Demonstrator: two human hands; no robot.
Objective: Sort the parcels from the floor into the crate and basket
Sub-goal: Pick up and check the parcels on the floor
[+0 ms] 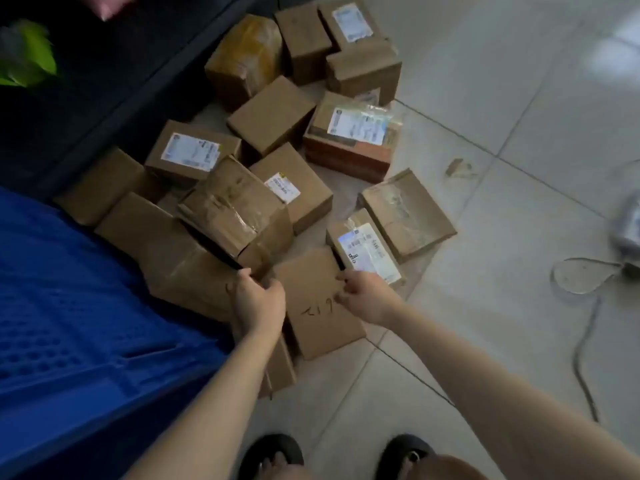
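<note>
Several brown cardboard parcels lie in a heap on the tiled floor, some with white labels. Nearest to me is a flat brown parcel with handwriting [317,306] on its top. My left hand [258,299] grips its left edge with curled fingers. My right hand [363,297] pinches its right edge, next to a labelled parcel [367,252]. A taped, tilted parcel [232,209] leans just beyond my left hand. A blue plastic crate [69,306] stands at my left. No basket is plainly in view.
A dark shelf or cabinet [114,74] borders the heap at the upper left. A grey cable [585,362] and a grey bag [627,230] lie on the floor at the right. My sandalled feet [273,455] stand below. Bare tiles [519,81] spread to the right.
</note>
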